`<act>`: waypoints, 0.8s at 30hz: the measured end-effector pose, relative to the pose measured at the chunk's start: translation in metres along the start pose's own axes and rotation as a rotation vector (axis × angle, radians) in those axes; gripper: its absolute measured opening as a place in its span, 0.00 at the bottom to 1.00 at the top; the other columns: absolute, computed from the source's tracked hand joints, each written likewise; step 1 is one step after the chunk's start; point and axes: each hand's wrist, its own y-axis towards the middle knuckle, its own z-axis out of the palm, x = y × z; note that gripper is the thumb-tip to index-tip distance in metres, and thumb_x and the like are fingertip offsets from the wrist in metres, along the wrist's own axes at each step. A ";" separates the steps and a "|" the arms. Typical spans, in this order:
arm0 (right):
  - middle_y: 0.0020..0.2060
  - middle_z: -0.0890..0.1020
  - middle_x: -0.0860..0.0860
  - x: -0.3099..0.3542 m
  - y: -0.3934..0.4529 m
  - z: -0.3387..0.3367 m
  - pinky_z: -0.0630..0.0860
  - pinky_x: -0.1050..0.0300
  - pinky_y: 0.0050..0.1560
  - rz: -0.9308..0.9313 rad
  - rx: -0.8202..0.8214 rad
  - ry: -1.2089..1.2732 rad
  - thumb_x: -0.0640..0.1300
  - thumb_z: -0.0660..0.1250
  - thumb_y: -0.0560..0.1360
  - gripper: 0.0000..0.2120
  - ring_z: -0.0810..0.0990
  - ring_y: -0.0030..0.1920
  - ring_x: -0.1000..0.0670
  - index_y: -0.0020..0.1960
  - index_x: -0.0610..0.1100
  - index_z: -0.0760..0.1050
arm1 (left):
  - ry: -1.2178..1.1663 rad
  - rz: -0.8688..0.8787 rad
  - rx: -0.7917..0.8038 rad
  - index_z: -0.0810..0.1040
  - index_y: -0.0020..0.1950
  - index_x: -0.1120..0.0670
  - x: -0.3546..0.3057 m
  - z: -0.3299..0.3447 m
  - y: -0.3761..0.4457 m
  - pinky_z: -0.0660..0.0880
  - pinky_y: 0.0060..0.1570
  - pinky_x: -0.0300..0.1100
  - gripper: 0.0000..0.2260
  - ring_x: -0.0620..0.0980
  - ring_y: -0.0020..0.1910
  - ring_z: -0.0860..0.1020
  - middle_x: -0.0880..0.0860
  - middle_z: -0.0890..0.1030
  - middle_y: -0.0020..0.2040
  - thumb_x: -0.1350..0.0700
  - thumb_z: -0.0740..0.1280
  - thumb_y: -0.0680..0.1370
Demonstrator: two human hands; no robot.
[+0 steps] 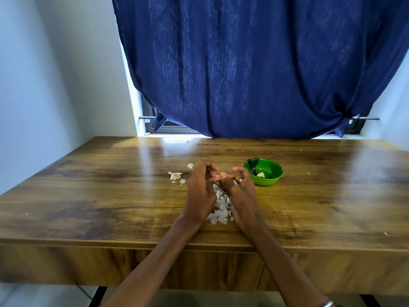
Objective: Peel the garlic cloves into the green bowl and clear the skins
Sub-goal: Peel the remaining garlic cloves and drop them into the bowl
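Both hands' grip on small garlic clove (218, 175), papery skins (219, 210) beneath, round green bowl (263, 172)

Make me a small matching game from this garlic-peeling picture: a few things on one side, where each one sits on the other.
Things:
1. round green plastic bowl
2. heap of white papery garlic skins
3. dark blue cloth curtain
4. gold ring

Places:
A. behind the brown wooden table
B. on a finger of the right hand
C. right of both hands
D. between the wrists

Pairs: 1-C, 2-D, 3-A, 4-B
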 end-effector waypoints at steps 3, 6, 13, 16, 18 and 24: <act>0.44 0.85 0.42 0.001 -0.001 0.001 0.83 0.53 0.50 -0.004 -0.001 -0.030 0.33 0.71 0.77 0.17 0.86 0.44 0.48 0.62 0.42 0.71 | -0.033 -0.016 -0.008 0.72 0.56 0.53 0.000 -0.003 0.000 0.71 0.48 0.27 0.13 0.35 0.47 0.75 0.43 0.76 0.47 0.69 0.67 0.78; 0.41 0.86 0.45 0.002 -0.002 0.000 0.83 0.52 0.52 -0.017 -0.009 -0.058 0.32 0.71 0.77 0.18 0.86 0.44 0.48 0.62 0.44 0.71 | -0.023 0.006 0.013 0.72 0.56 0.53 0.000 -0.003 -0.001 0.71 0.48 0.27 0.11 0.36 0.46 0.76 0.43 0.75 0.45 0.67 0.67 0.79; 0.42 0.85 0.43 0.005 -0.003 -0.001 0.82 0.52 0.53 -0.015 -0.025 -0.071 0.35 0.71 0.77 0.19 0.86 0.44 0.50 0.65 0.42 0.70 | 0.061 0.037 0.015 0.76 0.47 0.56 0.003 -0.002 0.000 0.68 0.44 0.28 0.06 0.41 0.42 0.74 0.50 0.78 0.43 0.65 0.68 0.79; 0.38 0.86 0.45 0.006 -0.004 0.000 0.81 0.51 0.56 0.004 -0.011 -0.069 0.35 0.71 0.77 0.17 0.86 0.44 0.50 0.63 0.45 0.70 | 0.094 0.055 0.026 0.76 0.47 0.58 0.006 0.000 0.000 0.66 0.44 0.27 0.04 0.41 0.42 0.73 0.51 0.77 0.43 0.61 0.65 0.81; 0.38 0.86 0.46 0.007 -0.004 0.000 0.81 0.51 0.56 0.017 -0.010 -0.071 0.35 0.70 0.78 0.17 0.85 0.45 0.49 0.62 0.46 0.70 | 0.110 0.060 0.056 0.76 0.48 0.58 0.007 0.000 0.000 0.66 0.44 0.26 0.04 0.38 0.43 0.71 0.50 0.76 0.44 0.62 0.64 0.81; 0.34 0.84 0.50 0.010 -0.004 0.000 0.80 0.57 0.46 0.079 -0.008 -0.010 0.32 0.69 0.78 0.17 0.84 0.38 0.54 0.63 0.42 0.69 | 0.166 0.132 0.114 0.76 0.48 0.59 0.008 -0.001 -0.001 0.66 0.47 0.25 0.06 0.38 0.43 0.69 0.49 0.74 0.46 0.69 0.63 0.80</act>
